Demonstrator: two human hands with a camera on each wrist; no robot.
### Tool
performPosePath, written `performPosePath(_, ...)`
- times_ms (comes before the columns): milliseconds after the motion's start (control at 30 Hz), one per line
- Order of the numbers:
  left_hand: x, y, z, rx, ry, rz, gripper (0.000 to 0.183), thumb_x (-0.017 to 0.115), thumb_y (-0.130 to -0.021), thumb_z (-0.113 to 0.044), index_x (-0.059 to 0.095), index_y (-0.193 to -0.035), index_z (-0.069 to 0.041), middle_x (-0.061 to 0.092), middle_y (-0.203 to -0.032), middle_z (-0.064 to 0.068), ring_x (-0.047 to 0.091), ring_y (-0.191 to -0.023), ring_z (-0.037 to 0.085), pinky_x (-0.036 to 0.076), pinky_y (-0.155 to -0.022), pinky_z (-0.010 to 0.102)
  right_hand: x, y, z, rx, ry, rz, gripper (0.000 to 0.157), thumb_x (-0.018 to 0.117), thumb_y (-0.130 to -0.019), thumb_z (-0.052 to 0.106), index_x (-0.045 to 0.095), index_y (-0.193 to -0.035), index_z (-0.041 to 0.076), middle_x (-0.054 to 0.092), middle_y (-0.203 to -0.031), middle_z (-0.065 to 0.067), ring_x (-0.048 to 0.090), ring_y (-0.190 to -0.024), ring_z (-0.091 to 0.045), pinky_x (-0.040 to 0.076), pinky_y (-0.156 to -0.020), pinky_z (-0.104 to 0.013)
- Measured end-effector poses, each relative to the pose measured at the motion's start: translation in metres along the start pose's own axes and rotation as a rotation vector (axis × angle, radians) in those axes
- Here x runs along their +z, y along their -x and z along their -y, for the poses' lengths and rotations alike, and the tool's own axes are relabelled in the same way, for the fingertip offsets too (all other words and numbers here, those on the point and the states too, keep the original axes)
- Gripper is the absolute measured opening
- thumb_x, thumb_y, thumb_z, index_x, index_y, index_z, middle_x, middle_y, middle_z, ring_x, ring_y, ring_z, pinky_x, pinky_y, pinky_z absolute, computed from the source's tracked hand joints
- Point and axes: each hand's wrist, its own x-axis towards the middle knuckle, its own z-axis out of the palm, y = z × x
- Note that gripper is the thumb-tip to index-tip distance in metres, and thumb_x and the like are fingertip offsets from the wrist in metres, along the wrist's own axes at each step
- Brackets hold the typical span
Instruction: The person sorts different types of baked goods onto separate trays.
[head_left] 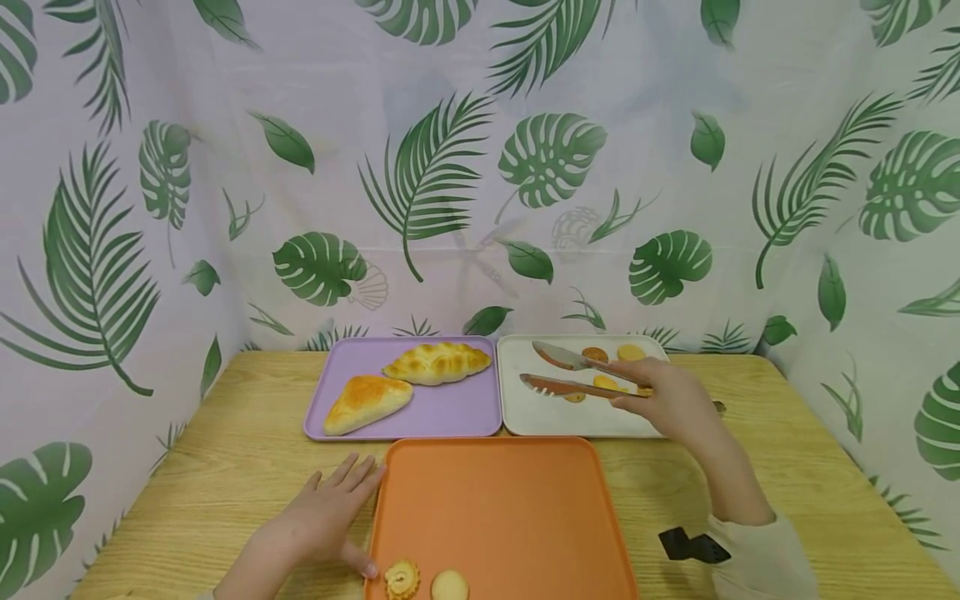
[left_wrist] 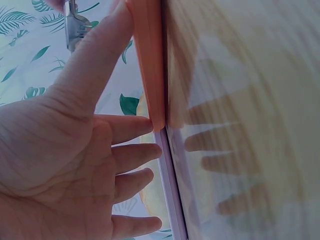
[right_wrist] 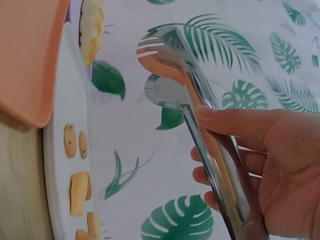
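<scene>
My right hand [head_left: 675,404] holds metal serving tongs [head_left: 577,388] over the white tray [head_left: 517,417]; their two arms are spread, with nothing between the tips. The right wrist view shows the thumb and fingers around the tongs [right_wrist: 165,60], one head slotted and one flat. Several cookies [right_wrist: 70,141] lie on that tray below. My left hand [head_left: 322,517] rests at the left edge of the orange tray [head_left: 495,500], fingers spread and extended, thumb at the rim. Near that thumb lie a scalloped cookie [head_left: 402,578] and a plain round cookie [head_left: 450,586].
At the back left, a purple tray [head_left: 450,421] carries a braided bread [head_left: 438,364] and a triangular bread [head_left: 367,402]. It stands beside the white tray, both behind the orange one. A leaf-patterned curtain [head_left: 450,292] bounds the wooden table [head_left: 225,433] at back and sides.
</scene>
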Motion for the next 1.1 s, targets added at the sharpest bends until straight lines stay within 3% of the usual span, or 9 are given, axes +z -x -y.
performPosePath(333, -0.002, 0.000, -0.002, -0.005, 0.000, 0.002, 0.122, 0.082, -0.057, -0.059, 0.028, -0.154, -0.008, 0.025, -0.160, 0.019, 0.015, -0.150, 0.042, 0.018, -0.108, 0.076, 0.004, 0.009, 0.032, -0.152, -0.076, -0.007, 0.048, 0.078, -0.081, 0.017, 0.066, -0.128, 0.010, 0.069, -0.122, -0.010, 0.064, -0.109, -0.032, 0.054, -0.087, -0.049)
performPosePath(600, -0.002, 0.001, -0.002, -0.007, -0.002, 0.005, 0.122, 0.082, -0.057, -0.059, 0.027, -0.154, -0.008, 0.024, -0.160, 0.019, 0.014, -0.150, 0.042, 0.017, -0.109, 0.075, 0.020, 0.011, 0.046, -0.266, -0.134, 0.048, 0.050, 0.081, -0.077, 0.018, 0.068, -0.125, 0.016, 0.070, -0.118, 0.000, 0.064, -0.098, -0.017, 0.055, -0.081, -0.031)
performPosePath(833, -0.003, 0.001, -0.002, -0.004, 0.000, 0.001, 0.123, 0.082, -0.057, -0.059, 0.026, -0.154, -0.007, 0.024, -0.160, 0.020, 0.014, -0.150, 0.043, 0.017, -0.108, 0.076, 0.030, 0.013, 0.058, -0.360, -0.156, 0.175, 0.050, 0.081, -0.077, 0.020, 0.068, -0.125, 0.016, 0.071, -0.116, -0.001, 0.065, -0.105, -0.022, 0.055, -0.085, -0.035)
performPosePath(1100, -0.002, 0.001, -0.002, -0.007, -0.007, 0.001, 0.123, 0.082, -0.058, -0.060, 0.026, -0.154, -0.007, 0.024, -0.160, 0.019, 0.014, -0.150, 0.042, 0.017, -0.109, 0.075, 0.042, 0.016, 0.074, -0.450, -0.116, 0.371, 0.047, 0.081, -0.077, 0.019, 0.069, -0.122, 0.024, 0.069, -0.111, 0.010, 0.061, -0.100, -0.010, 0.052, -0.085, -0.028)
